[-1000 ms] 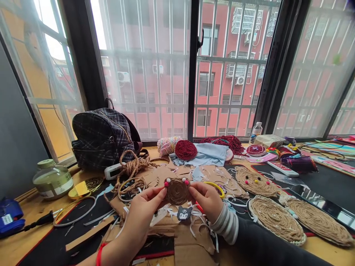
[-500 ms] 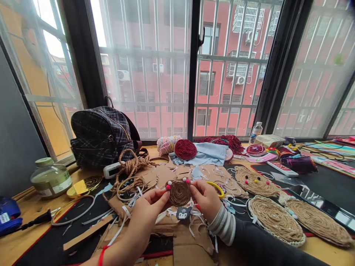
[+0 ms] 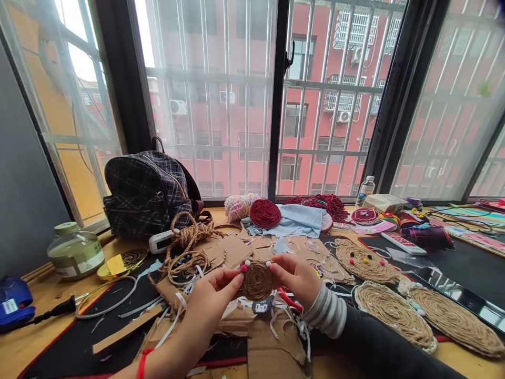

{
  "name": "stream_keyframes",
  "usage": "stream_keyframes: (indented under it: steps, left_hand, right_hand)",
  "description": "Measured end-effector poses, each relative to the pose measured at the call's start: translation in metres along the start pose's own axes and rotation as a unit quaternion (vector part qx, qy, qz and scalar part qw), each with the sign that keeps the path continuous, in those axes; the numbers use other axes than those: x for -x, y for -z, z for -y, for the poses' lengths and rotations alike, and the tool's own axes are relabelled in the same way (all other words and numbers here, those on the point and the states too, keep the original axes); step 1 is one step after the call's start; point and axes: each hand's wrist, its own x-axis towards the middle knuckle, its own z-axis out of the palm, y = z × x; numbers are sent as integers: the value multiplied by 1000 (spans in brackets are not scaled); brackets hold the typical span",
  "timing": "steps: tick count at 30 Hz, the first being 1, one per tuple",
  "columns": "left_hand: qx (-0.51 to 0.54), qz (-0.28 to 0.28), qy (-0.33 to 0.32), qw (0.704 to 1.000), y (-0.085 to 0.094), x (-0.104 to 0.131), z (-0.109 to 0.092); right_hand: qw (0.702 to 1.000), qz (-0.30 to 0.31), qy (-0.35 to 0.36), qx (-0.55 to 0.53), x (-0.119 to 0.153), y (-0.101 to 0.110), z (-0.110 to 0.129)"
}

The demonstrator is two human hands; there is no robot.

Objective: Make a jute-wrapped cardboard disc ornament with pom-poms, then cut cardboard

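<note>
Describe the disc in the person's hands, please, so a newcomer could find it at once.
Below the barred window, look between the left hand and right hand. They hold the small coiled disc, topped with white and pink balls; the larger coiled mats lie flat to the right.

Bright overall, lit from ahead by soft, cool daylight through the windows (image 3: pixel 219 123). Blown out to white in the sky (image 3: pixel 82 60) at upper left; milky and low in contrast across the hazier parts of the glass. Dimmer over the near side of the tabletop (image 3: pixel 55 296), with soft shadows only. Nearly black on the backpack (image 3: pixel 136 192). Glaring off the gold disc (image 3: pixel 112 269), streaked with pale reflections along the shiny black panel (image 3: pixel 453 287). Fairly crisp around the fingers (image 3: pixel 231 287) and twine coil (image 3: pixel 257 281). Stretched and slanted toward both sides.
</note>
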Motion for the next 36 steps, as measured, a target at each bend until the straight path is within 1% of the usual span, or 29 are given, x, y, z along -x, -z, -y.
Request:
stream_keyframes:
  steps: [4, 12, 14, 18, 21, 23, 26, 29, 31, 33, 36]
  left_hand:
    - [-6, 4, -3, 1000, 0, 0, -1]
    - [-29, 3, -13, 1000, -2, 3, 0]
    - [-22, 4, -10, 1000, -1, 3, 0]
    - [4, -6, 6, 1000, -2, 4, -3]
    - [3, -1, 5, 1000, -2, 5, -4]
    - [-9, 14, -1, 1000, -2, 5, -3]
    - [-17, 29, -7, 999, -3, 5, -1]
    - [-9, 30, 1, 1000, -4, 4, 0]
    - [2, 23, 8, 1000, -4, 3, 0]
    - [16, 13, 17, 1000, -4, 1, 0]
    - [31, 4, 31, 999, -2, -1, 1]
  right_hand:
    - [999, -19, 24, -9, -1, 0, -3]
    - [997, -52, 51, 21, 2, -1, 0]
    - [998, -45, 48, 13, 2, 0, 0]
    - [999, -8, 43, -18, 1, 1, 0]
    - [999, -2, 34, -27, 0, 1, 0]
    - [999, -2, 31, -23, 1, 0, 0]
    - [999, -18, 47, 6, 1, -2, -1]
    - [996, -42, 68, 32, 2, -3, -2]
    - [996, -43, 69, 23, 3, -2, -1]
    - [998, -28, 54, -6, 3, -1, 1]
    - [998, 14, 40, -51, 4, 4, 8]
